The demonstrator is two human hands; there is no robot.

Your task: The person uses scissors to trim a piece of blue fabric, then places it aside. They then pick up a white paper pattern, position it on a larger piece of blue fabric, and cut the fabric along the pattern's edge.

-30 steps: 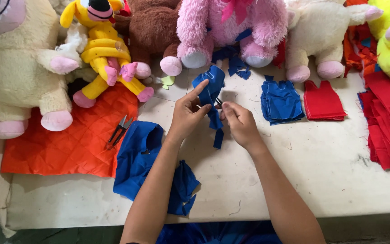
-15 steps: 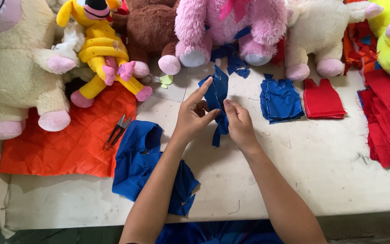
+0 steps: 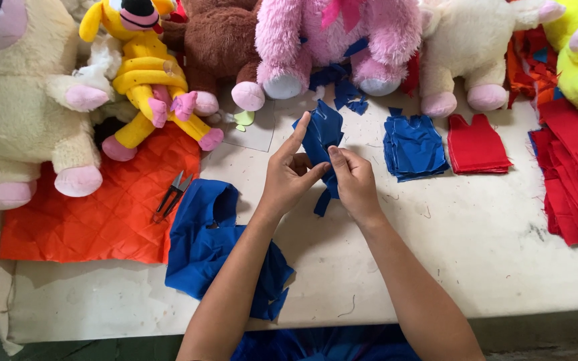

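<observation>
Both arms come into frame totally bare, no sleeves showing anywhere up to the elbows. Left hand (image 3: 287, 179) and right hand (image 3: 354, 182) have no gloves, and no rings, watch or bracelets are visible.

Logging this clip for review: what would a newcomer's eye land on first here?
First, the two hands, left hand and right hand, pinching a small blue fabric piece above the pale worktable. Behind them a row of plush toys lines the far edge, notably a fluffy pink plush toy. A quilted orange fabric sheet lies at left.
</observation>
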